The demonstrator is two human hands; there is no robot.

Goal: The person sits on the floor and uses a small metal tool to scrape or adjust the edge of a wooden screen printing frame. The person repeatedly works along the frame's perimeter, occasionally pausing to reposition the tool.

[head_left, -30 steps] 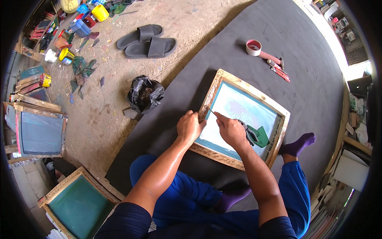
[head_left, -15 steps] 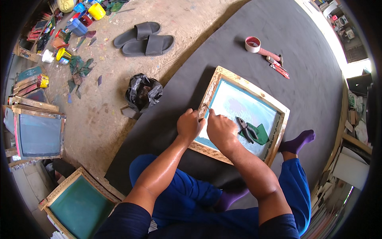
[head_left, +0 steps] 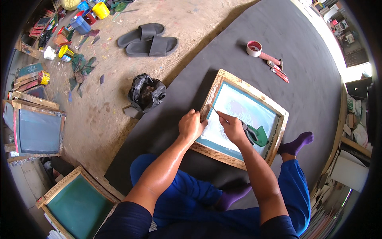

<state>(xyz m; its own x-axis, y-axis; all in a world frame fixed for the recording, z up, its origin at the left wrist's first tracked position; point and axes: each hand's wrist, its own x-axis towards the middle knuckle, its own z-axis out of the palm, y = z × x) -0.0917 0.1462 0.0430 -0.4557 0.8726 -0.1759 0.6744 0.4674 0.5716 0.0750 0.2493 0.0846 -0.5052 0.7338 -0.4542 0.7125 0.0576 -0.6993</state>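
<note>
My left fingers (head_left: pixel 193 116) clasp wooden screen frame's left rail (head_left: pixel 212 95); right fingers (head_left: pixel 224 116) pinch thin tool (head_left: pixel 214 109), tip at rail. Brace firmly, keep tip off mesh (head_left: pixel 248 111).

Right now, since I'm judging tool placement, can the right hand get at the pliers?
Probably yes: the pliers lie close by the right hand, apparently unobstructed, though its thin tool may need setting down.

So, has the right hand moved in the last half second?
Yes, the right hand has shifted rightward, away from the wooden frame's left rail, and now partly covers the pliers.
</note>
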